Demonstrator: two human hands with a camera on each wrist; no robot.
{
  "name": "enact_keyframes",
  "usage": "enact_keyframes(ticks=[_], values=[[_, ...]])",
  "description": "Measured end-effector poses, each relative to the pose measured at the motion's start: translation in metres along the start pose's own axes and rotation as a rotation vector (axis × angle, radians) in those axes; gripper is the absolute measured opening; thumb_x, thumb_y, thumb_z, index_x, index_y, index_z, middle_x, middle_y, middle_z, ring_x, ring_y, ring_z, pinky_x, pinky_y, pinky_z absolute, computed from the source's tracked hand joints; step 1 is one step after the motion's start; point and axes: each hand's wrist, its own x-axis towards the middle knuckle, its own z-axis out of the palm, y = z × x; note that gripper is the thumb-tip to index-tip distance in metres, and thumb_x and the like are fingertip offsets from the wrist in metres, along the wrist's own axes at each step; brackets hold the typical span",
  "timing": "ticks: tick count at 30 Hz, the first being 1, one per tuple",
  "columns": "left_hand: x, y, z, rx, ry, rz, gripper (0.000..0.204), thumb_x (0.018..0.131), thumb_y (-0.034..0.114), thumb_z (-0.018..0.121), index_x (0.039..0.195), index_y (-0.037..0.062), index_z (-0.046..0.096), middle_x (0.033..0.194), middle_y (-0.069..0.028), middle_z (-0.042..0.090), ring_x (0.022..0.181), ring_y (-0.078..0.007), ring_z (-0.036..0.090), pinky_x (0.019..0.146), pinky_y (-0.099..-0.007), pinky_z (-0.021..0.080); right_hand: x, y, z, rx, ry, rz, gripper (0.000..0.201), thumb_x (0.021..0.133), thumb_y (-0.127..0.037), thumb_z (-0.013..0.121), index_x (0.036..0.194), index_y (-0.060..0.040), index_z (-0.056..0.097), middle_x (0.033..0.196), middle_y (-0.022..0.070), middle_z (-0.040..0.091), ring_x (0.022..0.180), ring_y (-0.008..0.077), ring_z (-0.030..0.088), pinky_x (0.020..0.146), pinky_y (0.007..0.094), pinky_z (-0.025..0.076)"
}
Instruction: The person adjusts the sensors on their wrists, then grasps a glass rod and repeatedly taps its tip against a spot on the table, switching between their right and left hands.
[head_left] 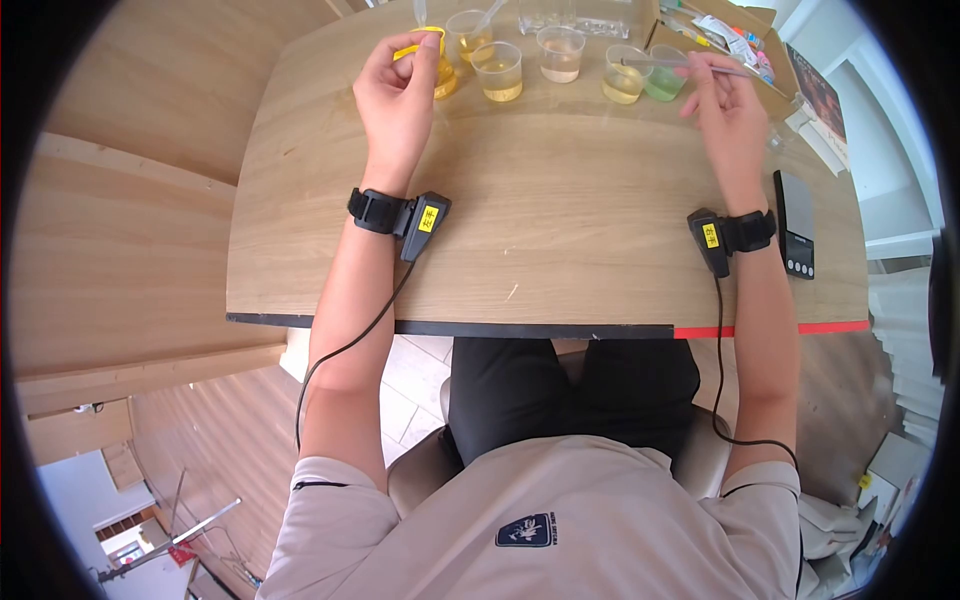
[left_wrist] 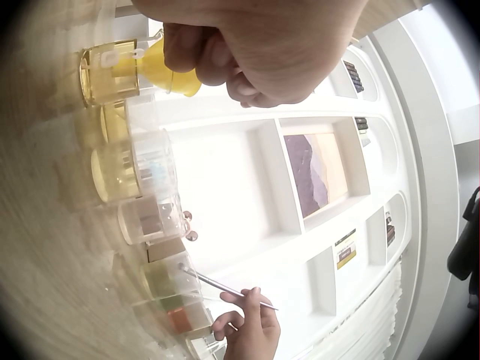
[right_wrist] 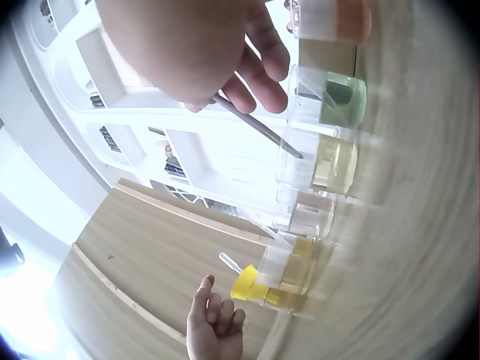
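My left hand (head_left: pixel 397 95) is raised at the yellow funnel (left_wrist: pixel 171 71), its fingers loosely curled with nothing seen in them. In the right wrist view a small gap shows between these fingers and the funnel, which stands in a clear cup of yellow liquid (left_wrist: pixel 101 73). My right hand (head_left: pixel 728 105) holds a thin grey rod (right_wrist: pixel 259 129) between thumb and fingers. The rod's tip reaches the mouth of a cup of pale yellow liquid (head_left: pixel 623 88). Close beside that cup stands one with green liquid (right_wrist: pixel 346 101).
More clear cups, among them a yellow one (head_left: pixel 498 80) and a pale pinkish one (head_left: pixel 561 65), stand along the far side. A pipette (right_wrist: pixel 229 262) sticks up behind the funnel. A cardboard box of supplies (head_left: pixel 780 60) is at the far right, and a digital scale (head_left: pixel 795 215) lies nearer.
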Motion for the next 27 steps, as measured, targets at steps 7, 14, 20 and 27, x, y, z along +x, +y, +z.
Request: enact_keyframes(ticks=[7,14,20,27], values=[[-0.0003,0.0006,0.0008,-0.004,0.0,-0.006,0.024,0.1,0.02,0.069,0.11,-0.0012,0.066,0.062,0.0097,0.05,0.055,-0.0001,0.037,0.05,-0.0207,0.027,-0.0007,-0.0042,0.0017,0.009,-0.015,0.081,0.031,0.102,-0.025,0.067,0.116,0.0023,0.067,0.099,0.0079,0.076,0.063,0.0049,0.059,0.056,0.0185,0.045],[-0.0016,0.0038,0.0009,0.001,0.002,-0.016,0.024,0.101,0.02,0.068,0.111,-0.0008,0.066,0.062,0.01,0.049,0.055,-0.0001,0.036,0.05,-0.0207,0.027,0.0002,-0.0032,0.0006,-0.001,-0.03,0.1,0.031,0.102,-0.025,0.067,0.117,0.0018,0.068,0.098,0.0079,0.076,0.064,0.0047,0.06,0.056,0.0185,0.046],[-0.0016,0.004,0.002,-0.001,0.002,-0.01,0.023,0.101,0.021,0.068,0.111,-0.0005,0.066,0.062,0.0103,0.049,0.055,0.0,0.035,0.051,-0.0207,0.026,-0.0011,-0.0049,0.0002,-0.057,-0.037,0.096,0.029,0.101,-0.027,0.068,0.116,-0.0015,0.069,0.096,0.0064,0.077,0.064,0.0052,0.061,0.057,0.0191,0.047],[-0.0016,0.0029,0.0024,-0.01,0.002,-0.007,0.024,0.101,0.021,0.068,0.111,-0.0002,0.066,0.063,0.0104,0.049,0.055,0.0004,0.036,0.05,-0.0203,0.026,-0.0014,-0.0046,0.0012,-0.086,-0.028,0.063,0.029,0.1,-0.027,0.068,0.114,-0.0019,0.07,0.095,0.0073,0.078,0.063,0.0057,0.062,0.056,0.0196,0.047]])
